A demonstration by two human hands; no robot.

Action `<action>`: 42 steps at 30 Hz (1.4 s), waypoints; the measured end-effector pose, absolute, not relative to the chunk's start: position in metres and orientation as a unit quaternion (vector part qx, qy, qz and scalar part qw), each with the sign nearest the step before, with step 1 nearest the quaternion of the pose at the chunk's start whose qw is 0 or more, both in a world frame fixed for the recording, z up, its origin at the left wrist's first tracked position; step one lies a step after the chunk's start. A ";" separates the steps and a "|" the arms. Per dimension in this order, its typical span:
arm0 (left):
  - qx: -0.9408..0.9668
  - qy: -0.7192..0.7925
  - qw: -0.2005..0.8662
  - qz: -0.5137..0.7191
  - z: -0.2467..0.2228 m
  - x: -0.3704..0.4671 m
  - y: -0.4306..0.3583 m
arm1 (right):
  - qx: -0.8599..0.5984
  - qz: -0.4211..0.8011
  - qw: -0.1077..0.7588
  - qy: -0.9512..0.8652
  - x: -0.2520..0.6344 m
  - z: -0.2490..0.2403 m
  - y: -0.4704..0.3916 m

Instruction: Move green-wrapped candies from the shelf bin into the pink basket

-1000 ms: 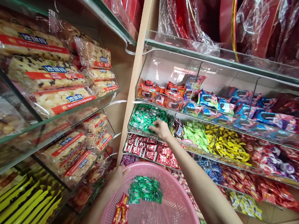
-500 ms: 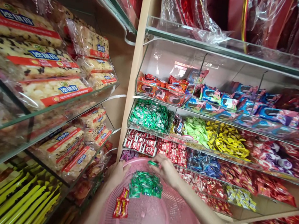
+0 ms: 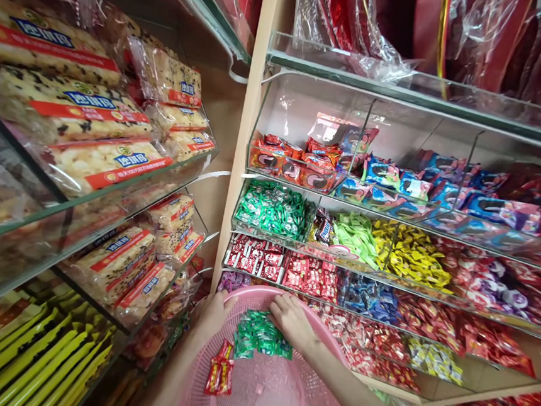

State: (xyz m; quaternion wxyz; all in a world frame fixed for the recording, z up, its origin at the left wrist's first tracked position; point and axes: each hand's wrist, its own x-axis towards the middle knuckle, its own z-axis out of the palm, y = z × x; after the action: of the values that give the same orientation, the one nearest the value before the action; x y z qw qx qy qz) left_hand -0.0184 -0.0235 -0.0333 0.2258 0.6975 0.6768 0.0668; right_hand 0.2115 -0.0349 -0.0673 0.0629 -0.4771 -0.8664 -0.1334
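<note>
My left hand [image 3: 213, 312] is closed on the left rim of a pink mesh plastic basket [image 3: 277, 396]. Inside it, green wrapped candies [image 3: 253, 339] lie in a heap towards the far side. Two or so red and yellow packets [image 3: 219, 373] rest to the left of the heap. My right hand [image 3: 291, 317] reaches over the basket's far side, fingers curled down against the green candies. Its fingertips are partly hidden, and whatever they hold cannot be made out.
Ahead, a glass bin of green candies [image 3: 274, 209] sits among shelves of sweets, beside light-green packets [image 3: 355, 237] and yellow packets [image 3: 417, 257]. Close on the left, glass shelf edges [image 3: 110, 192] hold packaged puffed-grain bars [image 3: 108, 162]. A wooden post [image 3: 244, 137] stands between both shelf units.
My right hand has moved down into the basket from its far rim, where it held a green candy above the heap. My left hand stays on the rim.
</note>
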 end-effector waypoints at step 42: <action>0.698 0.676 0.222 0.077 -0.036 -0.017 -0.025 | -0.455 -0.120 0.100 -0.876 0.186 -0.052 -0.037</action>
State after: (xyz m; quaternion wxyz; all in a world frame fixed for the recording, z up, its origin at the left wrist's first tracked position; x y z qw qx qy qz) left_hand -0.0172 -0.0250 -0.0355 0.2218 0.6981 0.6765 0.0767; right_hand 0.1862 -0.0369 -0.0518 0.1002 -0.4554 -0.8764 -0.1205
